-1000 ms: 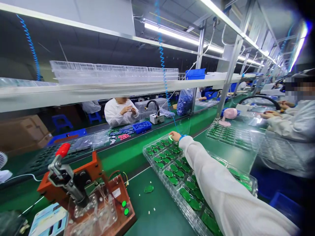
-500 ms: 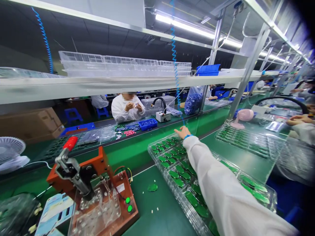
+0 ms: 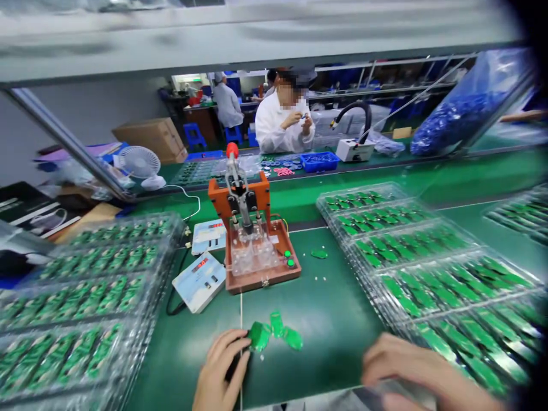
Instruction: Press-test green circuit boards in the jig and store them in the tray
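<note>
My left hand [image 3: 222, 368] rests low on the green table, its fingers stretched and apart. Its fingertips touch the left edge of a thin green board [image 3: 258, 335]; a dark patch between thumb and fingers is unclear. Two more green boards, one upright-looking [image 3: 276, 324] and one slanted [image 3: 293, 338], lie fanned out beside it. At the lower right, my right hand [image 3: 398, 365] is smeared by motion near the front edge of the table, beside a clear tray of green boards [image 3: 387, 273]. Whether it holds anything cannot be made out.
An orange clamp fixture [image 3: 265, 279] with a red-tipped lever stands mid-table. Left of it are two control boxes [image 3: 199, 282] and a stacked tray of boards [image 3: 165, 251]. One loose board [image 3: 319, 254] lies right of it. Across the bench, a person [image 3: 285, 123] handles small parts.
The view has swung left and downward. My right arm, earlier stretched over the far end of the right-hand tray, is drawn back near the table's front edge. My left hand has come into view.
</note>
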`<action>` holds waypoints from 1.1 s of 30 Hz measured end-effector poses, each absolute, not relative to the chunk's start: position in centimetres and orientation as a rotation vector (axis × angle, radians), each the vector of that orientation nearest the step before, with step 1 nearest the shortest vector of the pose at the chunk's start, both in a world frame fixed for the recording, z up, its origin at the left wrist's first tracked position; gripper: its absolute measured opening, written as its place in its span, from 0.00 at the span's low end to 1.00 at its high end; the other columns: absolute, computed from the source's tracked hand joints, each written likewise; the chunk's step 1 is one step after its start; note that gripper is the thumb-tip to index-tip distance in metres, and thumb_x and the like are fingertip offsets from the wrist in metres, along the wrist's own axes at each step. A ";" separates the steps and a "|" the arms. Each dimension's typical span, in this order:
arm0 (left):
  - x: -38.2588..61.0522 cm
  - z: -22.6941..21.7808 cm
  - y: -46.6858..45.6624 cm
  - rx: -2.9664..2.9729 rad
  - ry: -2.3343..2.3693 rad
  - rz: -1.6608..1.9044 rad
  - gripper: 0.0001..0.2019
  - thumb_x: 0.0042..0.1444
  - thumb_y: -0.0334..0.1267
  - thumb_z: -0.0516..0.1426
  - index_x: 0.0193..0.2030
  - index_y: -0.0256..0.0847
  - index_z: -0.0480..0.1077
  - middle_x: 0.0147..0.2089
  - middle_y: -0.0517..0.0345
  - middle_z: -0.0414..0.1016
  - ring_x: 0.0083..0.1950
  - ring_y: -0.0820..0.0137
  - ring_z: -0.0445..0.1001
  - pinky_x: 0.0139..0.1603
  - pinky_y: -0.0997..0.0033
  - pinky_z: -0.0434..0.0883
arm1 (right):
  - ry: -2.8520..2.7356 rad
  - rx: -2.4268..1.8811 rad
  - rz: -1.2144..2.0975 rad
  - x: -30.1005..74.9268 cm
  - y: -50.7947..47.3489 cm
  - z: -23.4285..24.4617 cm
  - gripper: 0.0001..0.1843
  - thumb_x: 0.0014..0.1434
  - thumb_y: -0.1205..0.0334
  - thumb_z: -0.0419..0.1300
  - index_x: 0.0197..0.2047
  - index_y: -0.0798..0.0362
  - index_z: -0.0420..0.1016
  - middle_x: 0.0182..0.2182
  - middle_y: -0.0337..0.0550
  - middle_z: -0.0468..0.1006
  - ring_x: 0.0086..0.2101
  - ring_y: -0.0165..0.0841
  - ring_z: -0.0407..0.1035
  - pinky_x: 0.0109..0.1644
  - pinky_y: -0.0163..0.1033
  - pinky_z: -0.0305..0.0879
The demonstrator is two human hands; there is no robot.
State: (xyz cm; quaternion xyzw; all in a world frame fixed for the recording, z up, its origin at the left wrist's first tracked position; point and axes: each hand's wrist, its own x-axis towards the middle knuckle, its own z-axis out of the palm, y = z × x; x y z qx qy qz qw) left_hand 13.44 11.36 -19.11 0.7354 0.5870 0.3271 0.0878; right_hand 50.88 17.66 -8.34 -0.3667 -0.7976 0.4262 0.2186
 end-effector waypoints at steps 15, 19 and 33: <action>11.8 -15.0 16.9 2.183 1.263 0.450 0.11 0.58 0.34 0.65 0.48 0.49 0.79 0.57 0.58 0.77 0.55 0.61 0.74 0.56 0.59 0.74 | -2.430 -0.977 1.030 37.6 22.3 -17.0 0.17 0.56 0.65 0.71 0.49 0.48 0.78 0.54 0.44 0.77 0.54 0.44 0.67 0.60 0.54 0.64; 11.4 -14.3 17.5 2.208 1.299 0.670 0.10 0.61 0.41 0.64 0.49 0.48 0.78 0.56 0.56 0.78 0.54 0.62 0.75 0.56 0.60 0.73 | -2.228 -0.889 1.198 37.9 24.0 -15.0 0.15 0.57 0.62 0.71 0.48 0.46 0.78 0.52 0.42 0.77 0.53 0.39 0.69 0.56 0.45 0.68; 10.2 -12.4 26.9 2.349 1.628 0.940 0.07 0.61 0.40 0.62 0.44 0.42 0.78 0.52 0.53 0.80 0.58 0.56 0.72 0.60 0.50 0.71 | -2.319 -0.766 0.677 33.7 35.5 -13.9 0.13 0.53 0.62 0.72 0.43 0.48 0.80 0.47 0.43 0.80 0.51 0.43 0.68 0.59 0.50 0.63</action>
